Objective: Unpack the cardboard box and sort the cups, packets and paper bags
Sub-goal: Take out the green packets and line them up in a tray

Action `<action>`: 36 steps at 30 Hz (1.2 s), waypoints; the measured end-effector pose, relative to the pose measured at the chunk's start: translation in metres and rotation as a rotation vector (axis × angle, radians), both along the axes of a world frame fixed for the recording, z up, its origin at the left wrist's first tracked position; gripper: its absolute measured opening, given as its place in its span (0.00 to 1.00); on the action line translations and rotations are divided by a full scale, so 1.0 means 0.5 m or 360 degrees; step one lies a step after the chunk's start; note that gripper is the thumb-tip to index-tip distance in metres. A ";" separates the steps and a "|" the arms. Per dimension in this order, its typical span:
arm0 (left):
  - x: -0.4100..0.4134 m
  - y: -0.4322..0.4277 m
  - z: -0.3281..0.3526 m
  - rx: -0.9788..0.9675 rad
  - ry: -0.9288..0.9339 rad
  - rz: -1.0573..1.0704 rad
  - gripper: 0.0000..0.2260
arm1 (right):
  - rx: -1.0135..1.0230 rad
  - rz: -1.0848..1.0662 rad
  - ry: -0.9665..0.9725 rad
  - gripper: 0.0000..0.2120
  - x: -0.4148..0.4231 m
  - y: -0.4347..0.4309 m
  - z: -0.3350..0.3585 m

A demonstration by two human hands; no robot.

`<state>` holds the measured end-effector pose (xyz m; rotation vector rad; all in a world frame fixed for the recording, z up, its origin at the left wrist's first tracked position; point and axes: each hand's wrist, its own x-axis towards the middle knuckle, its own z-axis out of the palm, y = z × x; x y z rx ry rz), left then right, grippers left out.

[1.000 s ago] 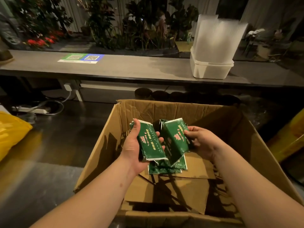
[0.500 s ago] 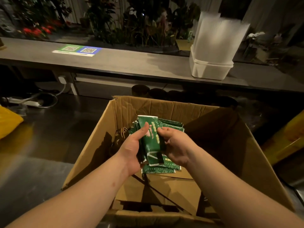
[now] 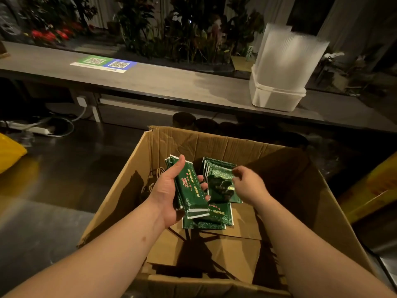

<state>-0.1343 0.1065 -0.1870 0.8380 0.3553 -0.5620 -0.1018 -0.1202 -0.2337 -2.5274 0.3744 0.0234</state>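
While thumb and fingers of left hand are clamped round packet stack, corner of loose packets at 3 o'clock is pinched by curled right hand; both sets located inside cardboard box, above flat paper bags.

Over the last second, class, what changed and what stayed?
The right hand laid its packet on the left hand's stack of green foil packets, then moved right to the leaning green packets in the brown cardboard box. The left hand still grips its stack.
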 end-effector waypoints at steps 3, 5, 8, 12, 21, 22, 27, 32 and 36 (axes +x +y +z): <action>0.003 0.000 -0.003 -0.0105 0.0052 -0.0001 0.33 | -0.0159 0.0248 0.0254 0.25 0.001 0.007 -0.051; 0.006 0.000 -0.009 -0.0096 0.0057 -0.0013 0.30 | -0.0454 0.0360 0.0343 0.26 0.000 0.010 -0.069; 0.005 0.001 -0.011 -0.0058 0.0040 -0.0044 0.30 | -0.0594 0.0335 0.0390 0.29 -0.008 0.012 -0.072; 0.005 0.001 -0.012 -0.0042 -0.0028 -0.0017 0.31 | -0.0497 0.0253 0.0486 0.36 -0.012 -0.001 -0.069; -0.010 0.006 -0.003 -0.0021 -0.0099 -0.0039 0.27 | 0.0884 -0.0186 0.0183 0.12 -0.037 -0.019 0.036; -0.012 0.006 -0.001 -0.0021 -0.0101 -0.0054 0.25 | 0.1206 -0.0272 0.0136 0.10 -0.041 -0.013 0.063; -0.006 0.005 -0.001 -0.0184 -0.0052 -0.0143 0.25 | 0.2110 -0.0357 0.0264 0.08 -0.070 0.077 0.155; -0.005 0.011 -0.006 -0.0128 -0.0088 -0.0179 0.25 | 0.0959 0.0094 -0.0053 0.11 -0.075 0.159 0.102; -0.007 0.014 0.002 -0.0029 -0.0091 -0.0072 0.21 | 0.0618 0.0146 -0.0329 0.17 -0.052 0.137 0.093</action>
